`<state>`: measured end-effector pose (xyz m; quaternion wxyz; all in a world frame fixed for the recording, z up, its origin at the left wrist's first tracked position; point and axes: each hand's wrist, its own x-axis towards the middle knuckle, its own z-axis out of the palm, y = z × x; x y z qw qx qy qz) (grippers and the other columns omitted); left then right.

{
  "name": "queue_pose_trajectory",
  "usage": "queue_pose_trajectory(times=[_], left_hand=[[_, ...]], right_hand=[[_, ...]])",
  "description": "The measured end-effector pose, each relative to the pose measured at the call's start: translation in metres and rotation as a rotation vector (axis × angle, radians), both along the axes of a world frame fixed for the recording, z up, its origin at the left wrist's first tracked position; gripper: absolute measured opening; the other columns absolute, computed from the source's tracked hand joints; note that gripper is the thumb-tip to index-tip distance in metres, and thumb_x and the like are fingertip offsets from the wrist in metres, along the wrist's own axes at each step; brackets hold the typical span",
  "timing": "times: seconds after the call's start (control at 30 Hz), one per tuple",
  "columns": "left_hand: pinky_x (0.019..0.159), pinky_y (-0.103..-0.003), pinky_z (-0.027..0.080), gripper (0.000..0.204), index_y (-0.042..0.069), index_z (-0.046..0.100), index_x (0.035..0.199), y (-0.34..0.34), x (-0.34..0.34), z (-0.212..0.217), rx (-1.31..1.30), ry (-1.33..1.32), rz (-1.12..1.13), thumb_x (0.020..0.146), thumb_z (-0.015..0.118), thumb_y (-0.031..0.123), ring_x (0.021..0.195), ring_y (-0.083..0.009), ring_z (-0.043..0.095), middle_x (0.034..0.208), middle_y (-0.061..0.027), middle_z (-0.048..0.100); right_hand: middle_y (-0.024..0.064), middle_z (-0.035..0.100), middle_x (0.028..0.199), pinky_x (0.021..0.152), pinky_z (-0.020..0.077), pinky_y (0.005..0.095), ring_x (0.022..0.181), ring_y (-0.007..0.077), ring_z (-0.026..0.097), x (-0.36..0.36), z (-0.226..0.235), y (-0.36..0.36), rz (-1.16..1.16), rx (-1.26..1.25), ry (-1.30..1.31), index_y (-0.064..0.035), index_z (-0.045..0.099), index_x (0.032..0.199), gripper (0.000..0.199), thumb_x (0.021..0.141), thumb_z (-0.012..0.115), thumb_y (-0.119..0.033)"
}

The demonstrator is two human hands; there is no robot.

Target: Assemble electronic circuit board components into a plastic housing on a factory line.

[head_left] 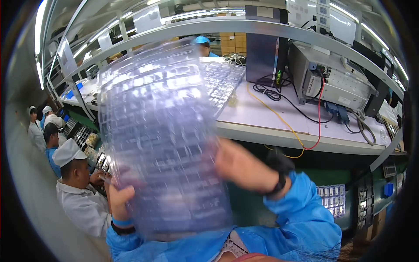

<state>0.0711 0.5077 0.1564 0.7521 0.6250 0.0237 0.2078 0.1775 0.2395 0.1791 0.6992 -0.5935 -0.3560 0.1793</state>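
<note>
A large clear plastic compartment tray [161, 131] stands raised in front of me, blurred by motion. It may be several nested together. My left hand [120, 198] grips its lower left edge, thumb in front and fingers seen dimly through the plastic. At the right edge, my right hand [240, 163] is smeared by motion but closed on the tray, its fingertips partly hidden. Another clear compartment tray [222, 83] lies on the white bench behind it.
On the bench [262, 115] stand a dark computer tower [264, 52] and a grey metal instrument [336, 78] with cables. Below, a green work surface holds a tray of small parts [332, 198] and a blue bin [388, 189]. Co-workers [78, 183] sit at left.
</note>
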Motion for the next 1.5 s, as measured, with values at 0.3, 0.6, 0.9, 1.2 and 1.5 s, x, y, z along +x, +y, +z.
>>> queue_pose_trajectory(times=[0.3, 0.6, 0.9, 1.2, 1.5], left_hand=[[0.075, -0.028, 0.044, 0.046, -0.002, 0.046, 0.111, 0.056, 0.052, -0.001, -0.18, -0.184, -0.024, 0.07, 0.054, 0.016, 0.084, -0.0188, 0.055, 0.098, -0.0102, 0.055], [0.072, -0.028, 0.045, 0.034, -0.001, 0.051, 0.104, 0.102, 0.092, -0.006, -0.25, -0.102, -0.069, 0.074, 0.053, 0.015, 0.079, -0.0175, 0.057, 0.091, -0.0083, 0.058], [0.067, -0.033, 0.05, 0.027, -0.001, 0.055, 0.097, 0.071, 0.135, 0.035, -0.367, 0.015, -0.281, 0.075, 0.054, 0.015, 0.071, -0.0215, 0.06, 0.086, -0.0115, 0.061], [0.072, -0.035, 0.049, 0.026, -0.004, 0.053, 0.097, 0.04, 0.16, 0.029, -0.343, 0.269, -0.362, 0.073, 0.054, 0.007, 0.076, -0.0238, 0.059, 0.089, -0.0148, 0.059], [0.063, -0.031, 0.047, 0.02, -0.001, 0.057, 0.091, -0.048, 0.244, 0.045, 0.215, 0.1, -0.349, 0.075, 0.057, 0.011, 0.07, -0.0189, 0.058, 0.08, -0.0104, 0.06]], right_hand=[[0.0174, 0.045, 0.104, 0.068, 0.0466, 0.0434, 0.09, 0.0312, 0.047, 0.204, -0.033, 0.008, -0.711, 0.018, 0.459, 0.0015, 0.046, 0.106, 0.047, 0.071, 0.067, -0.023], [0.0089, 0.055, 0.074, 0.057, 0.0446, 0.029, 0.068, 0.0195, 0.054, 0.216, 0.01, -0.055, -0.617, 0.358, 0.469, 0.0012, 0.054, 0.086, 0.016, 0.074, 0.054, -0.01], [0.0067, 0.054, 0.077, 0.066, 0.0428, 0.0301, 0.07, 0.0188, 0.052, 0.193, 0.02, -0.075, -0.799, 0.193, 0.408, -0.0024, 0.055, 0.084, 0.019, 0.072, 0.057, -0.017], [0.0059, 0.053, 0.071, 0.058, 0.0433, 0.0273, 0.059, 0.0165, 0.051, 0.171, 0.034, -0.11, -0.622, 0.364, 0.408, -0.0035, 0.054, 0.074, 0.009, 0.073, 0.057, -0.012], [0.0047, 0.053, 0.065, 0.051, 0.0406, 0.0272, 0.055, 0.0154, 0.05, 0.161, 0.041, -0.094, -0.707, 0.141, 0.385, -0.0055, 0.057, 0.072, 0.011, 0.069, 0.059, -0.016]])
